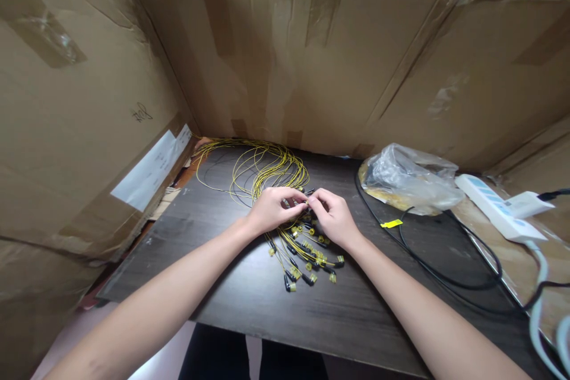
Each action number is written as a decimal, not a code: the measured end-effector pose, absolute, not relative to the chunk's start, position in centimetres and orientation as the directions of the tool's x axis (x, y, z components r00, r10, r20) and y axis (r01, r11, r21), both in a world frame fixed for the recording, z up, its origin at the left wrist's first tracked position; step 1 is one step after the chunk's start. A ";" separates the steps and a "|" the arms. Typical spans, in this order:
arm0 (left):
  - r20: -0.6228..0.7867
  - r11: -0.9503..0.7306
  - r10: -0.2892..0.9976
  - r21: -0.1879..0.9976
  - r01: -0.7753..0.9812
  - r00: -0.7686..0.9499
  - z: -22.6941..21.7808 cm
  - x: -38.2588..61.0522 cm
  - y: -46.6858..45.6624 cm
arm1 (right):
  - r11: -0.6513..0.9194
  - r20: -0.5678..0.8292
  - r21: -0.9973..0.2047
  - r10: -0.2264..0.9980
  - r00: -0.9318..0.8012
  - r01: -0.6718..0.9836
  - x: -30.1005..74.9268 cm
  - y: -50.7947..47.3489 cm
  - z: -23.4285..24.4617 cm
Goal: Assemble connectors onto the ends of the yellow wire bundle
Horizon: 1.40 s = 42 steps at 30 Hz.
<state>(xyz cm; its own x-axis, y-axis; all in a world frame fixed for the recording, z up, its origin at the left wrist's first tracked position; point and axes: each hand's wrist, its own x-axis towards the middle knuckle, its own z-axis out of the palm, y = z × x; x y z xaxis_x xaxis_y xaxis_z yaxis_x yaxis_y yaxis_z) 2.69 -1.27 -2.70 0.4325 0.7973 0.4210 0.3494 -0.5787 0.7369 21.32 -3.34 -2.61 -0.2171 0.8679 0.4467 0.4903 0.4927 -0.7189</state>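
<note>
My left hand (276, 209) and my right hand (333, 217) meet over a bundle of thin yellow wires (285, 169) on the dark table. Both are closed, thumbs and forefingers pinched together at the fingertips. Between them is a small wire connector, mostly covered by the fingers; a bit of black and yellow shows. Beneath and in front of the hands, the wire ends fan out with several black plugs (307, 279) and clear yellow caps (332, 278). Behind the left hand the wires loop toward the far left corner.
A clear plastic bag (412, 175) with yellowish contents lies at the back right. Beside it are a white power strip (494, 205) and a black cable (463, 282) with a yellow tag (392, 224). Cardboard walls (285, 59) enclose the table (240, 303).
</note>
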 end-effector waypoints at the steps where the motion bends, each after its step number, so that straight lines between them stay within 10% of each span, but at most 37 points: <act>1: 0.424 -0.582 0.796 0.733 0.352 0.432 -2.7 2.7 -1.3 | 0.495 0.447 -0.711 0.867 -0.221 0.500 21.3 -3.3 -2.6; 42: 0.437 -0.587 0.796 0.727 0.356 0.420 -2.9 2.7 -1.3 | 0.509 0.455 -0.661 0.856 -0.245 0.551 21.3 -3.1 -3.0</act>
<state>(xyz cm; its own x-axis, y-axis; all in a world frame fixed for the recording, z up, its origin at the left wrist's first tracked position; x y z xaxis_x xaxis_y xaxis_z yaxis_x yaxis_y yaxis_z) 2.67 -1.30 -2.86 0.4197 0.7958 0.4365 0.3560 -0.5867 0.7273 21.28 -3.15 -3.01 -0.2448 0.8563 0.4547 0.5514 0.5087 -0.6612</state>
